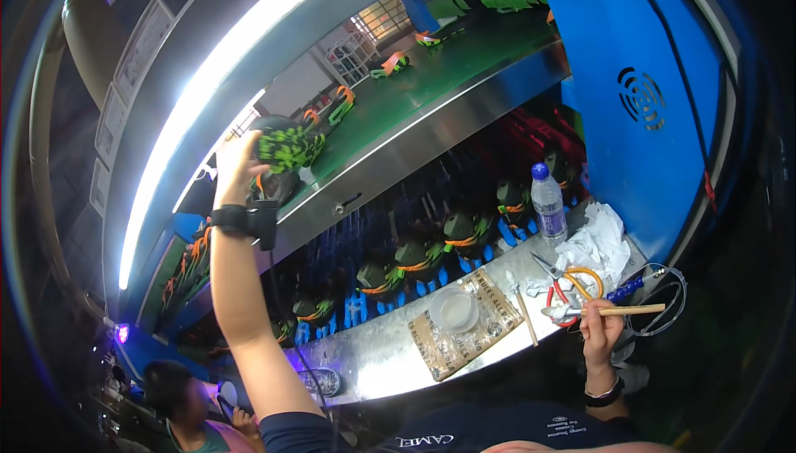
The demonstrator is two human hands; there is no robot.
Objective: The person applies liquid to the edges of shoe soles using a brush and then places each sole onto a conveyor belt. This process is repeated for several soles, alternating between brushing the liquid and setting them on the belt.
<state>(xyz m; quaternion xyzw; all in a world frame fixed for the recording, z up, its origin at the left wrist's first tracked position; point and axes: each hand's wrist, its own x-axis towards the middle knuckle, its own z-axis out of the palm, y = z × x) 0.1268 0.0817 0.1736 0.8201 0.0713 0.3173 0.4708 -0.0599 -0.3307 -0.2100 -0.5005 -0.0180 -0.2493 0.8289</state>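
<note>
My left hand (239, 161) is raised at the upper left, gripping a dark shoe (290, 148) with a green-and-black patterned part, over the edge of the green conveyor belt (439, 80). At the lower right, my right hand (599, 335) is closed around the wooden handle of a brush (634, 310). White bristles point left, above the red-and-orange-handled scissors (584, 280). A shallow translucent bowl (454, 310) with pale contents sits on a taped brown cardboard piece (431, 350). Beside it lies a second thin brush (524, 314).
A capped water bottle (547, 204) and crumpled white paper (599, 241) stand at the metal ledge's right end. Several dark shoes (419, 258) with orange trim line the lower level. A bright light tube (195, 96) arches at left. Another person (178, 399) is lower left.
</note>
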